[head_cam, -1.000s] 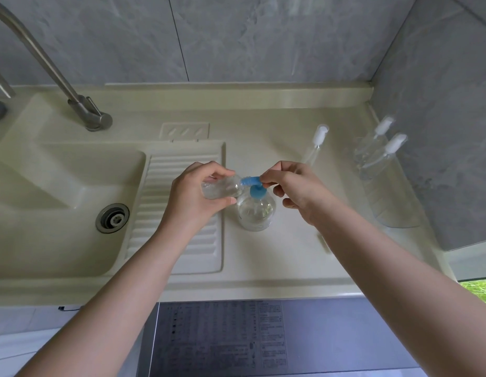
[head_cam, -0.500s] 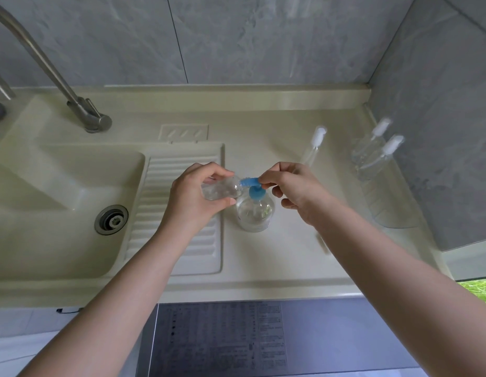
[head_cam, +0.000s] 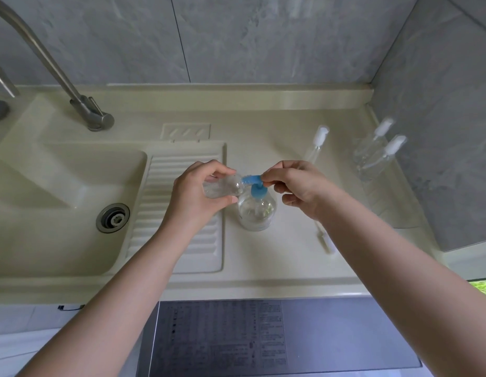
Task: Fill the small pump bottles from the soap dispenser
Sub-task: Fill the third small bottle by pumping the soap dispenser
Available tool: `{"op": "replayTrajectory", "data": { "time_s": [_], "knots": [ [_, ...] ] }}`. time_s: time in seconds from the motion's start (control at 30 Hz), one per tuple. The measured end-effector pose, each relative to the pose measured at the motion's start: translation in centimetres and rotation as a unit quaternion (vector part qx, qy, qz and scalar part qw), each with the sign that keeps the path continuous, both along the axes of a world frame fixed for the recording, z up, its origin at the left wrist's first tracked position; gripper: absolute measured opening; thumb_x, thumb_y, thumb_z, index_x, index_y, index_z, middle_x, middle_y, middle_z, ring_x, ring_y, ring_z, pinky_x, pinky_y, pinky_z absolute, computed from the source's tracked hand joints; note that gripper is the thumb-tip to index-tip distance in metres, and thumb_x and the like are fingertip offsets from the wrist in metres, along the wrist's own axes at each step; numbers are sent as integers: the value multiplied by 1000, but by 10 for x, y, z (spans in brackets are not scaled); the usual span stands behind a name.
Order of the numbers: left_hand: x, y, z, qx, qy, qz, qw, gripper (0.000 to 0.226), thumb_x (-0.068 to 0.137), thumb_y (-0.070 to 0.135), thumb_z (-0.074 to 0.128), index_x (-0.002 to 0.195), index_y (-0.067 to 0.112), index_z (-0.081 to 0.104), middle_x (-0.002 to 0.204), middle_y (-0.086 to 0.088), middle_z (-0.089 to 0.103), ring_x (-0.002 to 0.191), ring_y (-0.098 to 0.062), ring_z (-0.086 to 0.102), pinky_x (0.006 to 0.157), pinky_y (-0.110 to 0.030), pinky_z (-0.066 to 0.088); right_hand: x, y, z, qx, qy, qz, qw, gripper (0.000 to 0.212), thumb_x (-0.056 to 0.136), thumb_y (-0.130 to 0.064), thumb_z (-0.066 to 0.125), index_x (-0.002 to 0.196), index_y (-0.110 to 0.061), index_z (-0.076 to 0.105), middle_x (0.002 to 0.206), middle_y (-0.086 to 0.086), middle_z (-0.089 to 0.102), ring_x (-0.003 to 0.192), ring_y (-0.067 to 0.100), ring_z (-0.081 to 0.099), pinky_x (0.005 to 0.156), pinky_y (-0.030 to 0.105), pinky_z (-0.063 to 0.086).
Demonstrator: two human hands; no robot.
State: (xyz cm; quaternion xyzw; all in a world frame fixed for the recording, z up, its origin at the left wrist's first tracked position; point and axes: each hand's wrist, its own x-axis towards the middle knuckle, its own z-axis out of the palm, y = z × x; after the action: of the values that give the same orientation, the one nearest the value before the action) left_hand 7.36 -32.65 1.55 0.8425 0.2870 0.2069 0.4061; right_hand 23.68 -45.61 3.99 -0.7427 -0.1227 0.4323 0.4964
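One small bottle (head_cam: 222,187) is at the spout now, lying sideways in the left hand (head_cam: 198,194), whose fingers curl round it. The right hand (head_cam: 296,186) pinches the blue pump head (head_cam: 254,180) of the soap dispenser (head_cam: 256,210), which stands on the desk (head_cam: 277,257) just below both hands. Three capped pump bottles (head_cam: 372,156) wait beyond the right hand; whether they are filled I cannot tell.

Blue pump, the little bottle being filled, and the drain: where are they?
blue pump (head_cam: 256,190), head view, on its round collar.
small bottle (head_cam: 222,187), head view, on its clear body.
drain (head_cam: 113,217), head view, on its metal strainer.
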Motion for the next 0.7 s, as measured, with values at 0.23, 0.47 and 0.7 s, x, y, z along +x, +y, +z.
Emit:
{"op": "replayTrajectory", "data": {
  "time_s": [0.23, 0.47, 0.7],
  "knots": [
    [0, -1, -2, -1, -5, -2, 1000, 46, 63, 14, 91, 101, 31, 71, 102, 14, 65, 97, -1, 61, 88, -10, 43, -2, -1, -5, -5, -23, 0, 1000, 19, 82, -9, 68, 68, -19, 60, 77, 1, 65, 62, 13, 43, 52, 24, 30],
    [-2, 2, -1, -5, -5, 1, 1000, 46, 63, 16, 91, 100, 33, 70, 104, 14, 66, 98, -2, 61, 89, -14, 45, 1, 2, -2, 2, -5, -2, 1000, 14, 82, -7, 68, 71, -16, 64, 78, 5, 63, 63, 13, 43, 51, 24, 29],
    [-3, 0, -3, -3, 1, -2, 1000, 46, 64, 13, 91, 100, 31, 70, 104, 15, 64, 98, 3, 59, 86, -5, 41, -3, -1, -6, -13, -21, -1, 1000, 16, 84, -10, 68, 71, -18, 62, 78, 2, 64, 63, 13, 43, 53, 24, 30]
  ]
}}
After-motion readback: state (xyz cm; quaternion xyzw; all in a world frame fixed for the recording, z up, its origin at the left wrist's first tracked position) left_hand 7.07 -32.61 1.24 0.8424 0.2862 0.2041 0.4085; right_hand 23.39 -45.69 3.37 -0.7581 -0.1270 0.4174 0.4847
